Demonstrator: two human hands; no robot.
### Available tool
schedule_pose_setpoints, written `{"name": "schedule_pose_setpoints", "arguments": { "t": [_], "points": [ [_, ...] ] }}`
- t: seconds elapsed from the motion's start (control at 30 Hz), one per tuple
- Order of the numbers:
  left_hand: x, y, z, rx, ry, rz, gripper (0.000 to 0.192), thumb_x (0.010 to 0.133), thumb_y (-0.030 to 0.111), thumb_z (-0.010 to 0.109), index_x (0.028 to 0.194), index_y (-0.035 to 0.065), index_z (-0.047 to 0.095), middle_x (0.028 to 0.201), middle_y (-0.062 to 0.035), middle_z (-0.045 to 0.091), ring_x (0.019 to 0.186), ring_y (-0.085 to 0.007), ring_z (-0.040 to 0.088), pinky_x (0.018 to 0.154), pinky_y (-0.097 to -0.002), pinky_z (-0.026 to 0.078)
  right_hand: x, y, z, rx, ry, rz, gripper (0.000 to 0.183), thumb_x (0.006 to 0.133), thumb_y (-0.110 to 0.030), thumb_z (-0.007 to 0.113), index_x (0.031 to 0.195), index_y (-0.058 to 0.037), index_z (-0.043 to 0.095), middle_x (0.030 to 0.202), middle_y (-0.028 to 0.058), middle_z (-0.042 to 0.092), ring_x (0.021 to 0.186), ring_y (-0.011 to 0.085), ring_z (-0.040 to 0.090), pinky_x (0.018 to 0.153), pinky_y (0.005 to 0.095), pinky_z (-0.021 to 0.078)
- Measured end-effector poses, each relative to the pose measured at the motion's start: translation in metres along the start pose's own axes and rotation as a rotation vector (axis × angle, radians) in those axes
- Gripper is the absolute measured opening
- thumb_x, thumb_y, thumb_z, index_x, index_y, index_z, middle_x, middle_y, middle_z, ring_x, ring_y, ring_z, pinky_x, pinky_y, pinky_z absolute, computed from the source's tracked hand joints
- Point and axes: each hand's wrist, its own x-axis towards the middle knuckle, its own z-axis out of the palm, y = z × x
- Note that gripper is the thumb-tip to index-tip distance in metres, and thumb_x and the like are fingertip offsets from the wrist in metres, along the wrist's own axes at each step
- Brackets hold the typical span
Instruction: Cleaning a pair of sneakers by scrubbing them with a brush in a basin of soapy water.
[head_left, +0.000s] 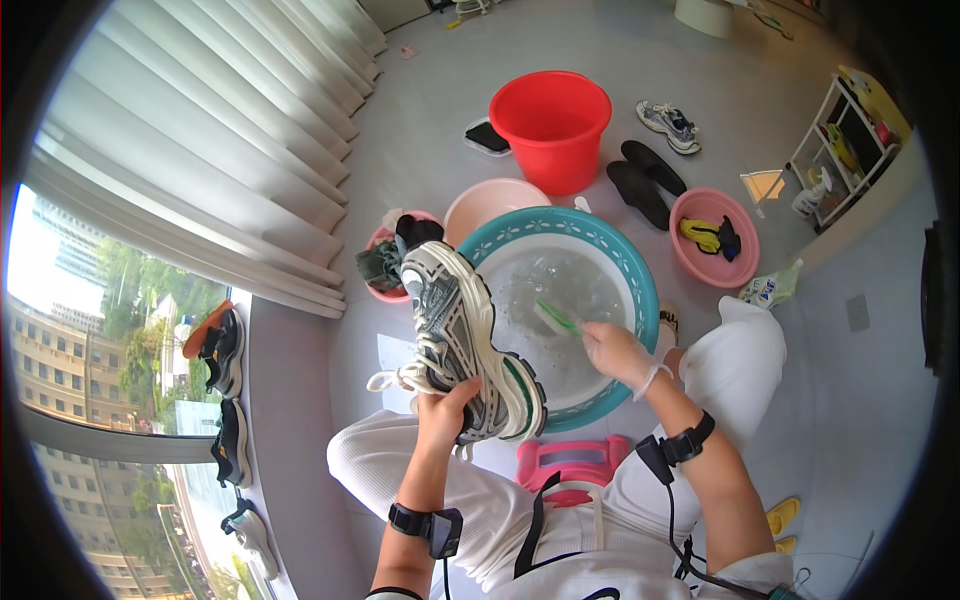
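Note:
A grey and cream sneaker (465, 345) is held up by my left hand (446, 409), its toe pointing away and its laces hanging loose at the left. My right hand (619, 356), in a thin clear glove, grips the handle of a green scrubbing brush (556, 316). The brush head is over or in the cloudy, sudsy water (540, 277); I cannot tell how deep. That water sits in a teal-rimmed basin (637, 277) between my knees. The sneaker covers part of the basin's left side.
Beyond the basin stand a red bucket (566, 161) and a pale pink basin (480, 199). Pink tubs with cloths (382, 262) and yellow-and-dark items (701, 236) flank it. Black insoles (637, 193) and another sneaker (669, 126) lie on the floor. Shoes (232, 442) line the windowsill.

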Motion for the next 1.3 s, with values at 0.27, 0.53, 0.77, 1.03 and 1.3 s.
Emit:
{"name": "schedule_pose_setpoints", "arguments": {
  "t": [0.27, 0.53, 0.77, 1.03, 1.3],
  "points": [
    [0.010, -0.019, 0.008, 0.096, 0.224, 0.130, 0.041, 0.074, -0.002, 0.060, 0.114, -0.0045, 0.051, 0.106, -0.0109, 0.059, 0.091, -0.0190, 0.057, 0.080, -0.0293, 0.046, -0.099, -0.090, 0.011, -0.015, 0.186, -0.280, 0.037, 0.087, -0.010, 0.053, 0.124, -0.0115, 0.056, 0.079, 0.0180, 0.059, 0.069, 0.0348, 0.061, 0.062, 0.0380, 0.0509],
    [0.010, -0.018, 0.040, -0.077, 0.277, 0.060, 0.042, 0.075, -0.004, 0.059, 0.115, -0.0059, 0.048, 0.107, -0.0107, 0.057, 0.095, -0.0196, 0.055, 0.085, -0.0286, 0.043, -0.062, -0.115, 0.029, -0.359, 0.276, -0.221, 0.047, 0.084, -0.015, 0.058, 0.130, -0.0169, 0.048, 0.074, 0.0119, 0.052, 0.052, 0.0314, 0.056, 0.048, 0.0405, 0.0491],
    [0.027, -0.035, 0.026, -0.112, 0.379, 0.121, 0.044, 0.076, -0.003, 0.056, 0.118, -0.0035, 0.042, 0.111, -0.0130, 0.054, 0.095, -0.0226, 0.056, 0.082, -0.0328, 0.047, -0.109, -0.097, 0.031, -0.353, 0.136, -0.142, 0.050, 0.080, -0.016, 0.060, 0.129, -0.0151, 0.048, 0.074, 0.0120, 0.054, 0.052, 0.0310, 0.058, 0.046, 0.0408, 0.0496],
    [0.043, -0.042, 0.041, 0.022, 0.416, 0.227, 0.047, 0.075, -0.003, 0.058, 0.119, -0.0072, 0.043, 0.115, -0.0127, 0.051, 0.104, -0.0216, 0.049, 0.092, -0.0297, 0.038, 0.023, -0.048, 0.004, -0.492, 0.163, 0.098, 0.034, 0.088, -0.012, 0.044, 0.119, -0.0086, 0.056, 0.087, 0.0202, 0.065, 0.077, 0.0359, 0.065, 0.068, 0.0447, 0.0518],
    [0.051, -0.043, 0.025, 0.137, 0.443, 0.348, 0.041, 0.076, -0.003, 0.056, 0.115, -0.0088, 0.045, 0.109, -0.0133, 0.054, 0.098, -0.0214, 0.052, 0.089, -0.0297, 0.040, -0.021, -0.046, 0.003, -0.301, 0.110, 0.047, 0.033, 0.088, -0.014, 0.047, 0.120, -0.0103, 0.056, 0.089, 0.0196, 0.064, 0.071, 0.0373, 0.064, 0.065, 0.0452, 0.0519]
  ]
}}
